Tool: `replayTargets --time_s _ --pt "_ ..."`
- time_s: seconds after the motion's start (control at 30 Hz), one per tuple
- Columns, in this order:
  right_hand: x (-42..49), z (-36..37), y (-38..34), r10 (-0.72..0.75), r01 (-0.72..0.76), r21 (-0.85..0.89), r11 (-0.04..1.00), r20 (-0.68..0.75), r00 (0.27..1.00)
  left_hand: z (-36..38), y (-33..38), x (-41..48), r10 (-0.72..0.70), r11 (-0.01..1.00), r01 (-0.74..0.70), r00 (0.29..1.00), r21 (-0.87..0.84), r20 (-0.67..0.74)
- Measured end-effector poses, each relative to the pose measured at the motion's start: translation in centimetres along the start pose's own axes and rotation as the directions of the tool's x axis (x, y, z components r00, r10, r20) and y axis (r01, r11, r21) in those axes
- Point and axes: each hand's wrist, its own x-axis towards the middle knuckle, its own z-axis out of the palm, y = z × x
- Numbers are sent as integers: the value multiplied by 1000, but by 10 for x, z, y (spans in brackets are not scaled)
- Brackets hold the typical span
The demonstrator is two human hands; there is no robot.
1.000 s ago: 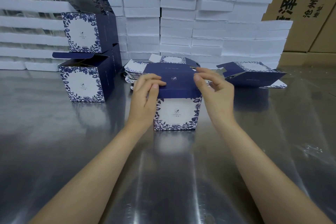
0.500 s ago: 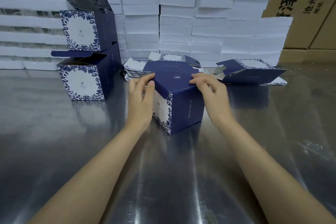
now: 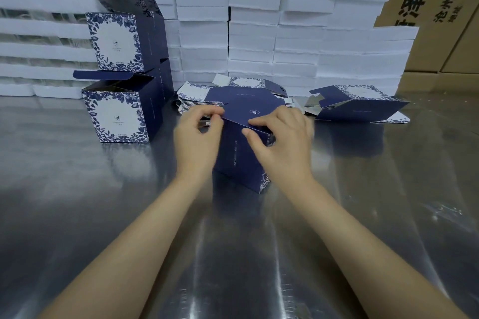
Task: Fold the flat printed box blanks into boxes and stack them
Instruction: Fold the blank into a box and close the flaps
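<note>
A folded navy box with white floral print (image 3: 239,158) stands on the steel table at centre, one plain navy side turned toward me. My left hand (image 3: 198,137) grips its upper left edge with curled fingers. My right hand (image 3: 281,142) curls over the top flap at the right corner. Behind the box lies a pile of flat printed blanks (image 3: 204,97). At the left, two finished boxes with open lids are stacked: the lower one (image 3: 118,114) and the upper one (image 3: 116,41).
A half-collapsed navy box (image 3: 360,103) lies on its side at the right. White foam slabs (image 3: 259,21) are piled high along the back. Brown cartons (image 3: 440,8) stand at the far right. The reflective table (image 3: 103,215) stretches toward me.
The box has been turned further, so its floral face now points right and a plain navy side faces me. Both hands shifted with it along the top edge.
</note>
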Motion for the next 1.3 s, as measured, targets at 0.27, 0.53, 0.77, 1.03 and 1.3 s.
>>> replayTargets --time_s 0.27,0.53,0.77,1.03,1.3 --pt "1 -1 -8 -12 10 192 981 12 1000 27 2 -12 -163 965 169 985 -199 49" --pt "15 -2 26 -23 21 -15 1000 -165 986 23 -3 -7 -111 983 121 991 -140 72" --pt "9 -12 53 12 30 272 962 -153 988 24 -7 -6 -45 987 63 991 -148 123" --pt "4 3 28 -101 143 262 955 -168 981 -1 -5 2 -97 962 152 967 -228 236" --pt "-1 15 10 53 19 213 977 -331 942 11 17 -25 577 710 -655 752 261 319"
